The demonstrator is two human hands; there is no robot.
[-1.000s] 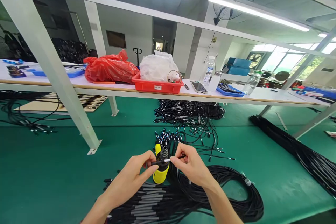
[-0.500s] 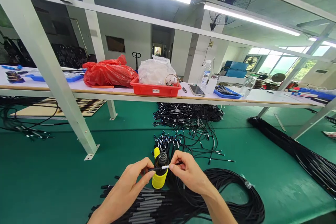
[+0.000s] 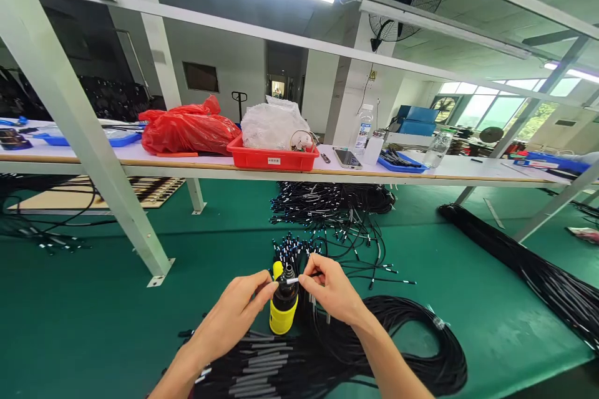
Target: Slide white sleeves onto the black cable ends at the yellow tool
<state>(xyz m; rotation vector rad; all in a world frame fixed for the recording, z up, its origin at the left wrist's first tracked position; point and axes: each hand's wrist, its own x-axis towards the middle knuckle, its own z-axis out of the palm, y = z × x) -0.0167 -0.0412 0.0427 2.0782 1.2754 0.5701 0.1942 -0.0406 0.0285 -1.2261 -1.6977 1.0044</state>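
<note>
My left hand point(image 3: 234, 315) and my right hand point(image 3: 330, 290) pinch the two ends of a short stretch of thin black cable with a white tip point(image 3: 289, 281). They hold it level just above the black nozzle of a yellow and black hand tool point(image 3: 282, 307) that stands upright on the green bench. A large coil of black cables point(image 3: 407, 355) lies under my right forearm. Cable ends with grey sleeves point(image 3: 259, 368) lie below my left hand.
More black cable bundles point(image 3: 334, 206) lie behind the tool, and a long bundle point(image 3: 528, 262) runs along the right. A raised white shelf point(image 3: 421, 171) carries a red tray point(image 3: 274, 159), a red bag point(image 3: 187, 131), bottles and a phone. A slanted white frame leg point(image 3: 93, 131) stands at left.
Both hands have moved closer together over the tool's nozzle, still holding the cable end. The view has shifted slightly.
</note>
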